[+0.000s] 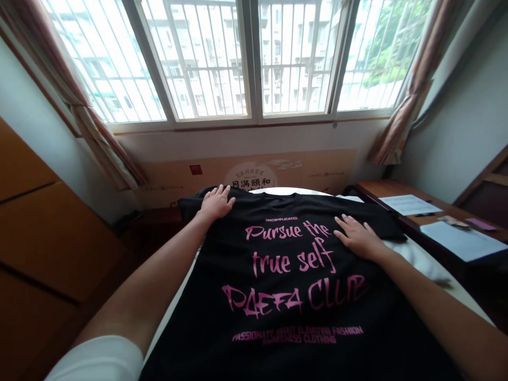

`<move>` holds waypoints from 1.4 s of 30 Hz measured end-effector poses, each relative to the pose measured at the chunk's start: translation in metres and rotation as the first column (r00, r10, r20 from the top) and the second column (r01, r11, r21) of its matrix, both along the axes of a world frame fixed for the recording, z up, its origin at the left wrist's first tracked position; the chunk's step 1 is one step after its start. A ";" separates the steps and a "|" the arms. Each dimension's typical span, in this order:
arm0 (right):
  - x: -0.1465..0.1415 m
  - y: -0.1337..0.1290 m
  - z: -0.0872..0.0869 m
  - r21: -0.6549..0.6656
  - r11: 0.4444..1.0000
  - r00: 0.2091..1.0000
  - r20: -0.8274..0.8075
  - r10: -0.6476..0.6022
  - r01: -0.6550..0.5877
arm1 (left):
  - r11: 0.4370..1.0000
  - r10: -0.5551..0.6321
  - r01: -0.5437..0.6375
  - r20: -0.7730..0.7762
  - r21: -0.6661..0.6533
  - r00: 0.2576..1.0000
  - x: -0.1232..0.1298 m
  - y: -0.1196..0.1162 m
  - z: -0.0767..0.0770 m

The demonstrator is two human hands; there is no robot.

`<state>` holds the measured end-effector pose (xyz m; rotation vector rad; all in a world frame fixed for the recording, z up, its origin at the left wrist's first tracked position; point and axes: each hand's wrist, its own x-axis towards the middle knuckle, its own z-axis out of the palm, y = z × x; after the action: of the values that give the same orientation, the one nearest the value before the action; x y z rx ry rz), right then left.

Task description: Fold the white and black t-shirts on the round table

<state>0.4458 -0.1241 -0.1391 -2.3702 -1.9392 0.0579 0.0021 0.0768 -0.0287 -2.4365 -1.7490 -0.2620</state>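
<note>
A black T-shirt [214,275] with pink lettering lies spread out in front of me, its collar at the far side. My left hand [217,202] rests on the shirt near its far left shoulder, fingers spread and pointing away. On the right, my right hand [359,238] lies flat on the cloth beside the lettering, fingers apart. Neither hand grips anything. Beneath the shirt is a white surface [420,262], showing along the right side and in a thin strip at the far and left edges.
To the right stands a brown desk [375,191] with papers [410,205] and a pink slip [481,224] on it. A printed cardboard panel [329,166] leans below the barred window [254,63]. Wooden cabinet doors [35,222] are at left; curtains [413,95] hang at both sides.
</note>
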 end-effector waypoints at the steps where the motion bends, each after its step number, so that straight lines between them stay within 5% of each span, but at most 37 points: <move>1: 0.000 0.000 0.000 0.002 1.000 1.000 0.003 0.001 -0.001 | 0.999 0.040 -0.039 0.026 -0.033 0.999 -0.002 0.009 -0.006; 4: 0.001 0.001 0.000 -0.006 1.000 1.000 0.012 0.001 -0.001 | 0.990 0.131 -0.127 0.063 -0.063 0.989 0.002 0.017 -0.017; 7: 0.001 0.002 0.000 -0.016 1.000 1.000 0.021 -0.007 0.008 | 0.987 0.112 -0.118 0.061 0.105 0.992 0.027 -0.006 -0.020; 9: 0.000 0.002 0.000 -0.020 1.000 1.000 0.026 -0.008 0.009 | 0.988 -0.026 0.017 0.056 0.152 0.998 0.052 -0.034 -0.027; 12: 0.000 0.003 0.001 -0.022 1.000 1.000 0.015 -0.001 0.001 | 0.957 -0.289 0.290 0.043 -0.021 0.957 0.084 -0.080 -0.049; 16: 0.011 0.003 0.001 -0.004 1.000 0.999 -0.048 0.004 -0.004 | 0.922 -0.343 0.348 0.058 -0.170 0.938 0.096 -0.113 -0.079; 21: 0.049 -0.004 -0.008 0.081 0.974 0.977 -0.033 -0.211 0.213 | 0.920 -0.332 0.339 0.066 -0.199 0.941 0.089 -0.115 -0.081; 26: 0.078 -0.012 -0.016 0.061 0.964 0.965 -0.067 -0.253 0.257 | 0.927 -0.309 0.314 0.057 -0.206 0.949 0.089 -0.116 -0.079; 31: 0.077 -0.018 0.006 0.194 0.900 0.920 -0.064 -0.386 0.391 | 0.928 -0.308 0.315 0.066 -0.197 0.949 0.090 -0.117 -0.082; 34: 0.021 -0.044 0.029 0.296 0.941 0.986 -0.065 -0.153 0.165 | 0.929 -0.304 0.311 0.066 -0.198 0.950 0.090 -0.116 -0.083; 36: -0.039 -0.079 0.039 0.377 0.899 0.971 0.010 0.237 -0.224 | 0.929 -0.305 0.312 0.062 -0.198 0.950 0.090 -0.116 -0.084; 39: -0.123 -0.144 0.034 0.297 0.673 0.734 0.210 0.646 -0.677 | 0.929 -0.310 0.314 0.055 -0.196 0.949 0.091 -0.115 -0.086; 41: -0.149 -0.181 0.018 0.364 0.423 0.550 0.408 0.729 -0.830 | 0.927 -0.316 0.319 0.048 -0.197 0.947 0.091 -0.115 -0.087; 42: -0.152 -0.196 0.007 0.351 0.429 0.552 0.461 0.695 -0.832 | 0.926 -0.318 0.320 0.045 -0.198 0.947 0.091 -0.114 -0.087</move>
<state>0.2942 -0.3205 -0.1320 -0.9975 -2.5486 -0.6794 0.0935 -0.0375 -0.1155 -2.8710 -1.4370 -0.1338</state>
